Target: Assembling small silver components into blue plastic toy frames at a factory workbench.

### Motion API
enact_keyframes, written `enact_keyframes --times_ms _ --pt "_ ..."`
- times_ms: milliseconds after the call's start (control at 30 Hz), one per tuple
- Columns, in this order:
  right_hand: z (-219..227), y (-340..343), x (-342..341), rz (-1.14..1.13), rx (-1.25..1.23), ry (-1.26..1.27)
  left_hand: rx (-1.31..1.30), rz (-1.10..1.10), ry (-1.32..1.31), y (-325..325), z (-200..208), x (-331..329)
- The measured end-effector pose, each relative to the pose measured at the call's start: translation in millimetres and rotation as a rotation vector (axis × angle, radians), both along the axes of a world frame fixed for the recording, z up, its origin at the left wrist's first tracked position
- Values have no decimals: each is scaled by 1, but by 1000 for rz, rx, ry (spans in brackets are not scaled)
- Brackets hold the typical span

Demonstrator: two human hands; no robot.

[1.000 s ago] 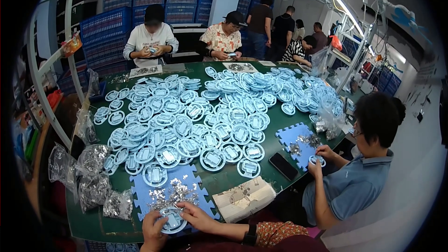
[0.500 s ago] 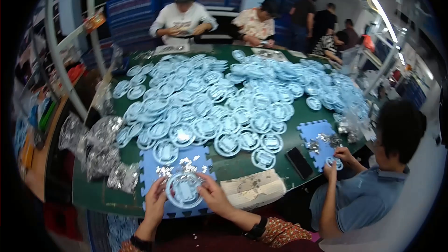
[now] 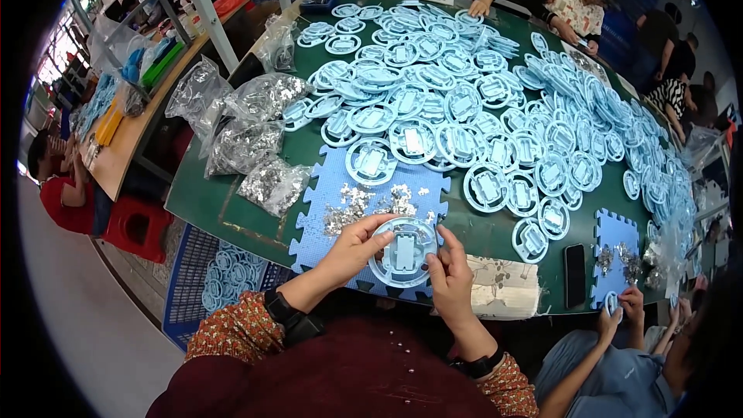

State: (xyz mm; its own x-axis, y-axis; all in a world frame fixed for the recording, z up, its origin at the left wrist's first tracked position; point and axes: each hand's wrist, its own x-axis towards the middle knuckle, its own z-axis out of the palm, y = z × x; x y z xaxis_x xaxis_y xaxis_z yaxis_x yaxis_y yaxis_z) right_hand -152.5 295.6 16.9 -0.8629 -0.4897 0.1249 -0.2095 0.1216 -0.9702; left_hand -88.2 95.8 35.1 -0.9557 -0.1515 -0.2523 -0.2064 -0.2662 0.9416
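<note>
A pale blue round plastic part [image 3: 403,254], with a ring rim and a rectangular middle, is held between both hands just above the near part of a blue foam mat [image 3: 311,234]. My left hand [image 3: 350,249] grips its left edge, thumb lying over the face. On the opposite edge, my right hand [image 3: 452,277] pinches the rim with thumb and fingers. Small silvery metal pieces [image 3: 347,210] lie in loose heaps on the mat just beyond the part. A large pile of similar plastic parts [image 3: 463,104] spreads over the green table farther out.
Clear bags of metal pieces [image 3: 246,147] sit left of the mat. To the right are a worn flat block [image 3: 507,288], a black phone [image 3: 574,277] and another blue mat [image 3: 608,226], where a co-worker's hands [image 3: 621,311] work. Below the table's left edge stands a blue crate [image 3: 179,290].
The view has swung left and downward, showing more of the floor and crate. Both hands still hold the plastic part; my left thumb now lies farther over its face.
</note>
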Motion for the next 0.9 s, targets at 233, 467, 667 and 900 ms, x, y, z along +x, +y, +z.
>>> enact_keyframes --times_ms 233,467,667,900 --pt "1 -12 4 12 93 15 -35 -26 58 -8 -2 -10" --pt "4 -42 7 62 165 178 -166 65 70 -29 -15 -4" --pt "5 -63 4 118 197 200 -192 143 17 -47 -19 6" --pt "14 -84 14 377 209 343 -591 174 45 -95 20 55"
